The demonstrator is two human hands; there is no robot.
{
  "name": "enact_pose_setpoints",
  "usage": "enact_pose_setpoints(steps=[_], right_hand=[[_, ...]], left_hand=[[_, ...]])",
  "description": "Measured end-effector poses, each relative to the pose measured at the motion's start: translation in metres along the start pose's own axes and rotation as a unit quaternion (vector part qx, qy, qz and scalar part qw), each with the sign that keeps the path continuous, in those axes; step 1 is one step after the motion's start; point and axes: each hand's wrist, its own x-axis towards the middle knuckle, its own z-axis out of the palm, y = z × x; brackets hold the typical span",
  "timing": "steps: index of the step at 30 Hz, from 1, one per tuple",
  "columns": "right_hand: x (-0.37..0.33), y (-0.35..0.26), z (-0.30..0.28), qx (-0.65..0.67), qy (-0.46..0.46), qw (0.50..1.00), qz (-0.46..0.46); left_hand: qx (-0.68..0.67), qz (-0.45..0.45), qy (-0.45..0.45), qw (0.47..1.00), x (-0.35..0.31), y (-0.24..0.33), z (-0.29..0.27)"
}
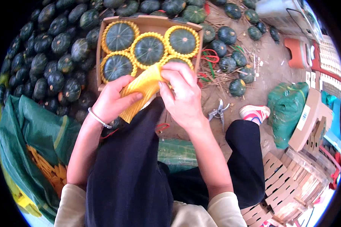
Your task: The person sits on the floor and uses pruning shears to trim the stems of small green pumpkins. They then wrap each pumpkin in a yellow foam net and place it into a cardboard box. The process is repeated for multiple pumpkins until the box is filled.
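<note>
A flattened yellow foam net sleeve (pixel 142 90) is stretched between my two hands, above my raised knee. My left hand (pixel 115 96) pinches its lower left part between thumb and fingers. Its upper right end is gripped by my right hand (pixel 181 90). Just beyond them lies an open cardboard box (pixel 151 23) of dark green squashes, each ringed by a yellow foam net. One squash (pixel 149 50) sits in the middle, with others in the corners. The squash at the near right (pixel 178 62) is partly hidden by my right hand and the sleeve.
Many loose squashes (pixel 60 43) are heaped at the left, and several lie right of the box. Pruning shears (pixel 219 112) rest on the floor. A green sack (pixel 41 121) with yellow sleeves stands at the left. At the right are a green bag (pixel 286 109) and stacked flat cartons (pixel 280 181).
</note>
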Motion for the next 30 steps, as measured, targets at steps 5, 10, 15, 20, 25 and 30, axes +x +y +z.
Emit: enact_pose_setpoints(steps=[5,10,15,20,25,30], right_hand=[[-0.003,-0.012,-0.011,0.591,-0.125,0.719,0.343],[-0.014,-0.012,0.020,0.588,-0.066,0.714,0.374],[-0.023,0.008,0.009,0.236,-0.191,0.892,0.335],[-0.010,0.012,0.010,0.348,-0.286,0.821,0.351],[0.022,0.034,0.035,-0.117,-0.238,0.960,-0.094],[0.029,0.046,0.079,-0.335,-0.377,0.861,-0.058]], left_hand=[[-0.497,0.009,-0.058,0.866,-0.013,-0.015,-0.018],[-0.291,0.030,0.072,0.953,-0.001,-0.001,0.012],[0.236,0.116,0.242,0.934,0.000,-0.004,0.010],[-0.246,0.039,0.030,0.968,-0.018,-0.005,0.004],[-0.174,-0.061,0.180,0.966,-0.111,-0.030,-0.065],[0.102,-0.310,0.289,0.900,-0.263,-0.062,-0.163]])
